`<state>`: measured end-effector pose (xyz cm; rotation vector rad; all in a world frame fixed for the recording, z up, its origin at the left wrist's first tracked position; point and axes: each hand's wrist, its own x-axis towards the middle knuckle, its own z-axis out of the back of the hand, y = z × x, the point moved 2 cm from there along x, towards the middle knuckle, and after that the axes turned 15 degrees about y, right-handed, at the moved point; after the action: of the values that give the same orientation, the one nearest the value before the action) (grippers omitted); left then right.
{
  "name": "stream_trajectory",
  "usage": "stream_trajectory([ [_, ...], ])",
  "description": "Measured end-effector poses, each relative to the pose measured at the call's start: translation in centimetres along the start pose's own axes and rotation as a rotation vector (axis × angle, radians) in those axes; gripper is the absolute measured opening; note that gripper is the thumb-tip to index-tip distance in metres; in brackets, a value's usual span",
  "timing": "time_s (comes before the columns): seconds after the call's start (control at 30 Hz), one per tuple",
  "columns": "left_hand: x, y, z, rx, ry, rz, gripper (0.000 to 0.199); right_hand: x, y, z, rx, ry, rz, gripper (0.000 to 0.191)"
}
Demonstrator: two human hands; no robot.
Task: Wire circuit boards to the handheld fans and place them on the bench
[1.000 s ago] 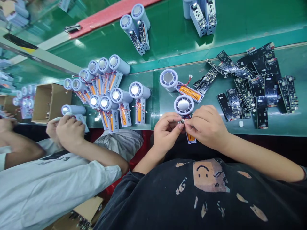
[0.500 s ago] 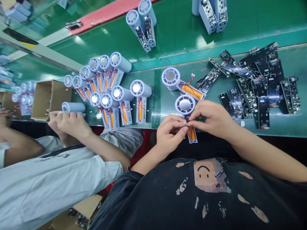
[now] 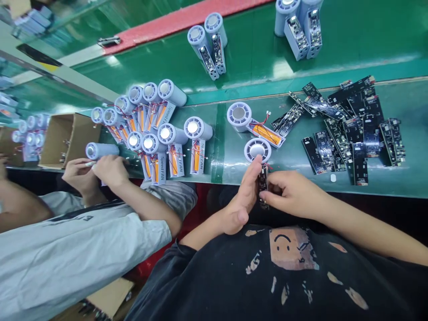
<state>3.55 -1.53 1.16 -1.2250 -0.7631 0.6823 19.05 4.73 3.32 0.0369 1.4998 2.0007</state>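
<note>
In front of me a small lilac fan (image 3: 251, 147) lies with its round head on the table edge and its handle toward me. A dark circuit board (image 3: 263, 179) lies along that handle, where the orange battery no longer shows. My left hand (image 3: 238, 203) is held flat against the left side of the fan, fingers stretched out and thumb apart. My right hand (image 3: 296, 191) grips the board and handle from the right between thumb and fingers. Just behind stands another fan (image 3: 239, 117), its orange battery and loose wires exposed in the open handle.
Loose circuit boards (image 3: 347, 129) are piled at the right. Several fans with open handles (image 3: 169, 133) stand at the left. Fans with boards fitted (image 3: 210, 42) stand on the green surface behind. A co-worker's hands (image 3: 110, 171) work beside a cardboard box (image 3: 72, 138).
The circuit board now covers the battery in the fan's handle. My left hand has gone from pinching near the wires to lying flat; my right hand has moved down the handle.
</note>
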Motion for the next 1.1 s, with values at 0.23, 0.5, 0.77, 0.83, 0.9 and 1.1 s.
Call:
stream_trajectory([
  [0.23, -0.2, 1.4, 1.8, 0.302, -0.259, -0.007, 0.045, -0.4, -1.6, -0.4, 0.918, 0.204, 0.143, 0.028],
  [0.5, 1.0, 1.3, 1.5, 0.783, -0.198, 0.013, 0.055, -0.4, -2.7, -1.7, 1.010, 0.249, 0.203, 0.038],
  [0.77, 1.7, 0.6, 2.6, 0.842, -0.206, 0.035, 0.013, -0.1, -2.9, -2.7, 1.148, 0.405, 0.255, 0.031],
  [0.83, 1.7, 0.3, 3.1, 0.889, -0.231, 0.063, 0.009, -0.1, -2.9, -2.7, 1.191, 0.429, 0.227, 0.033],
  [0.9, 1.6, 0.0, 3.4, 0.918, -0.205, 0.071, 0.012, -0.1, -3.1, -2.8, 1.221, 0.454, 0.202, 0.035],
  [1.1, 0.6, -0.7, 4.7, 0.839, -0.222, 0.096, 0.017, 0.0, -4.0, -2.7, 1.283, 0.448, 0.190, 0.035],
])
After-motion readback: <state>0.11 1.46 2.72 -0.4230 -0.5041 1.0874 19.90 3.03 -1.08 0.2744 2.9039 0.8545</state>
